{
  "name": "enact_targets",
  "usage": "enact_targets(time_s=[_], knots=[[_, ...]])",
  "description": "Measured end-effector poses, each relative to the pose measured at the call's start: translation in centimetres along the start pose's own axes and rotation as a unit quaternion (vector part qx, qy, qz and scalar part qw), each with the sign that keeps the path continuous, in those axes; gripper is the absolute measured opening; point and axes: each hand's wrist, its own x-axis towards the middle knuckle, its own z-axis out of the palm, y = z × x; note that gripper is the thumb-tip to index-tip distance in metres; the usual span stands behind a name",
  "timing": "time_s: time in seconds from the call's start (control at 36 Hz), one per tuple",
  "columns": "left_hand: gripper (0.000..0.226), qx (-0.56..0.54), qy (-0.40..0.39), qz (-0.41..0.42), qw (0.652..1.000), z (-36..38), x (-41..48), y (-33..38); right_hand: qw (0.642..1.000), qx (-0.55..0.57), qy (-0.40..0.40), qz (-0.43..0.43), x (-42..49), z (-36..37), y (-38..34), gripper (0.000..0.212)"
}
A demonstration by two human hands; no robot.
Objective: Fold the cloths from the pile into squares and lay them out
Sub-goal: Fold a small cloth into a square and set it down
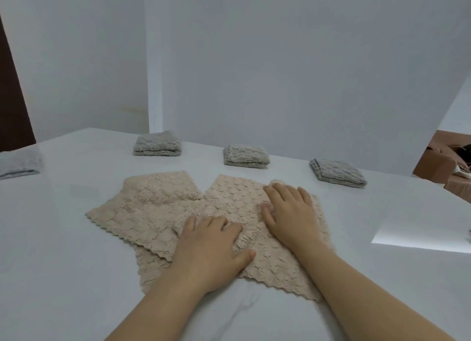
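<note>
On the table [382, 277], a beige cloth [229, 195] is pressed flat by the left hand [211, 249] and right hand [290, 213], nothing grasped; folded grey cloths [246, 156] are ranged behind.

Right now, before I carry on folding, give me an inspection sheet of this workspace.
Surface: smooth white tabletop, bright light patch at right.
Job's things: beige scalloped-edge textured cloth lies mid-table in overlapping layers, not yet square; folded grey textured cloths along the far edge: left grey square, middle grey square, right grey square; pale grey folded cloth at the left edge.
Clutter: nothing seen.
Hands: left hand and right hand lie flat on the beige cloth, fingers straight.
Cables: nothing seen.
Surroundings: white wall panels behind; brown cardboard box beyond the table's right side.
</note>
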Motion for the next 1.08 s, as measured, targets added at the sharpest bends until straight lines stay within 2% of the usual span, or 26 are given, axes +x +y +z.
enact_targets(time_s=[0.03, 0.06, 0.11, 0.14, 0.19, 0.28, 0.33, 0.47, 0.56, 0.67, 0.72, 0.78, 0.86, 0.97, 1.03, 1.08], knots=[[0.055, -0.001, 0.000, -0.002, 1.000, -0.1, 0.0, 0.1, 0.998, -0.011, 0.058, -0.010, -0.7, -0.3, -0.2, 0.037], [0.055, -0.001, 0.000, -0.002, 1.000, -0.2, -0.1, 0.1, 0.997, -0.015, 0.077, -0.002, -1.4, -0.8, -0.4, 0.035], [0.053, -0.001, -0.003, 0.001, 1.000, -0.3, -0.2, 0.3, 0.997, -0.020, 0.065, 0.036, -2.7, -1.6, -0.6, 0.040], [0.053, -0.003, -0.004, 0.002, 1.000, -0.3, -0.3, 0.4, 0.997, -0.021, 0.038, 0.060, -3.3, -2.1, -0.8, 0.046], [0.051, -0.002, -0.009, 0.006, 1.000, -0.2, -0.4, 0.5, 0.993, -0.013, -0.068, 0.095, -4.7, -2.6, -1.0, 0.061], [0.047, -0.005, -0.013, 0.010, 1.000, -0.3, -0.5, 0.5, 0.962, 0.061, -0.244, 0.110, -6.5, -2.5, -0.5, 0.059], [0.044, -0.018, -0.017, 0.016, 1.000, -0.6, -0.7, 0.6, 0.952, 0.063, -0.282, 0.104, -7.3, -2.7, -0.1, 0.058], [0.049, -0.038, -0.022, 0.050, 0.998, -0.9, -1.3, 1.1, 0.947, 0.060, -0.307, 0.076, -8.4, -4.2, 2.1, 0.058], [0.083, -0.049, -0.003, 0.078, 0.996, -1.1, -1.6, 1.3, 0.944, 0.069, -0.315, 0.070, -9.2, -4.8, 3.4, 0.056], [0.092, -0.019, 0.052, 0.058, 0.997, -1.2, -1.3, 1.0, 0.967, 0.073, -0.237, 0.066, -9.4, -5.9, 3.6, 0.054], [0.097, 0.017, 0.053, 0.023, 0.998, -1.2, -1.0, 0.6, 0.975, 0.090, -0.193, 0.069, -9.2, -6.4, 2.5, 0.077], [0.089, 0.041, 0.011, -0.024, 0.999, -0.7, -0.7, 0.1, 0.969, 0.109, -0.214, 0.056, -9.3, -6.1, 1.1, 0.098], [0.064, 0.034, -0.073, -0.071, 0.994, -0.2, -0.4, -0.9, 0.949, 0.103, -0.295, 0.034, -9.3, -5.0, 0.0, 0.105], [0.065, 0.013, -0.130, -0.065, 0.989, -0.9, -0.5, -2.8, 0.941, 0.099, -0.320, 0.034, -8.8, -4.7, 0.6, 0.092], [0.066, 0.006, -0.145, -0.075, 0.987, -1.5, -0.6, -4.1, 0.939, 0.096, -0.329, 0.030, -8.8, -4.8, 0.9, 0.098], [0.065, 0.006, -0.154, -0.090, 0.984, -2.0, -0.8, -5.2, 0.938, 0.094, -0.333, 0.029, -8.8, -4.8, 1.1, 0.094]])
